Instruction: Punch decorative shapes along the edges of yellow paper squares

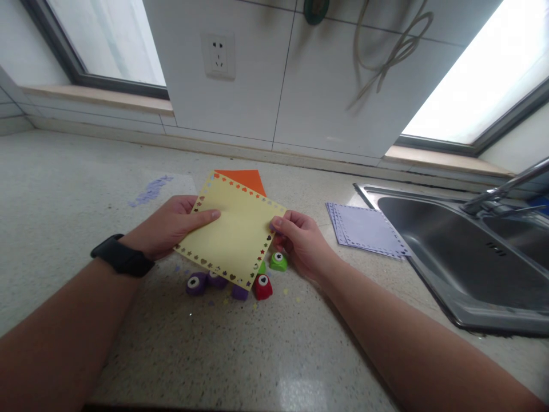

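Observation:
A square sheet of yellow paper (231, 229), with small shapes such as hearts and stars punched along its edges, is held up above the counter. My left hand (184, 223) grips its left side, thumb on top and fingers underneath. At the right corner my right hand (295, 234) pinches the sheet between thumb and fingers. Below the paper sit several craft punches: a purple punch (197, 284), a red punch (263, 287) and a green punch (278, 261) among them, some partly covered. An orange sheet (246, 178) shows behind the yellow one.
Lilac punched sheets (364, 228) lie stacked at the right, beside the steel sink (429, 257) with its faucet (493, 194). Lilac paper bits (152, 191) are heaped at the left. Tiny yellow scraps dot the speckled counter (214, 355). A socket (218, 55) is on the tiled wall.

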Available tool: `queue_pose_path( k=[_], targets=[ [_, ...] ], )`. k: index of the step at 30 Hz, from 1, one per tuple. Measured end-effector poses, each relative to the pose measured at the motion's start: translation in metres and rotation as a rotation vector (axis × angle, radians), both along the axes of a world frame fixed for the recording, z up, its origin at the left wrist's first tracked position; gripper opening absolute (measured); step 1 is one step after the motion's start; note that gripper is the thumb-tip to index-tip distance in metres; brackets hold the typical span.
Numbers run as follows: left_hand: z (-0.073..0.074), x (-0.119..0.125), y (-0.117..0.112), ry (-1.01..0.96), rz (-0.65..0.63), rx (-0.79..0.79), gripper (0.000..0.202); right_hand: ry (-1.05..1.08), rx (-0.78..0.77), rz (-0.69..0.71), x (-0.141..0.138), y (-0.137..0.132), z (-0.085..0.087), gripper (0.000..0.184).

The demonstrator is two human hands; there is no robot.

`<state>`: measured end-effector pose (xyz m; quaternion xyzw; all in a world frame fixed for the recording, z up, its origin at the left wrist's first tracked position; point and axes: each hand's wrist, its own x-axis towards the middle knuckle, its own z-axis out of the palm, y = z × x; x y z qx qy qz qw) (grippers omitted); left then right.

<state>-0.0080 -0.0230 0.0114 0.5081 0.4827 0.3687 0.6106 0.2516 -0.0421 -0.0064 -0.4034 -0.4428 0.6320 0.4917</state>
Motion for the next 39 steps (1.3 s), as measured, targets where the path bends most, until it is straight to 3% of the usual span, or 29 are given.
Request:
queue_pose_path(
  k=[13, 19, 23, 26, 34, 39],
  targets=[
    [-0.002, -0.005, 0.002, -0.006, 0.024, 0.036, 0.039, -0.030, 0.106, -0.158, 0.011, 0.007, 0.004, 0.030],
    [-0.002, -0.006, 0.005, -0.065, 0.052, 0.075, 0.039, -0.447, 0.272, -0.168, 0.017, 0.007, -0.002, 0.031],
    [-0.001, -0.007, 0.005, -0.115, 0.065, 0.086, 0.038, -0.799, 0.528, -0.184, 0.021, 0.006, 0.002, 0.024],
    [-0.002, -0.008, 0.006, -0.156, 0.068, 0.089, 0.037, -0.904, 0.659, -0.138, 0.025, 0.006, 0.005, 0.023],
    [-0.007, -0.009, 0.011, -0.216, 0.152, 0.119, 0.038, -1.289, 0.600, -0.062, 0.030, 0.002, 0.012, 0.022],
    [-0.007, -0.009, 0.011, -0.250, 0.141, 0.129, 0.037, -1.434, 0.660, 0.017, 0.030, 0.000, 0.013, 0.026]
  ],
)
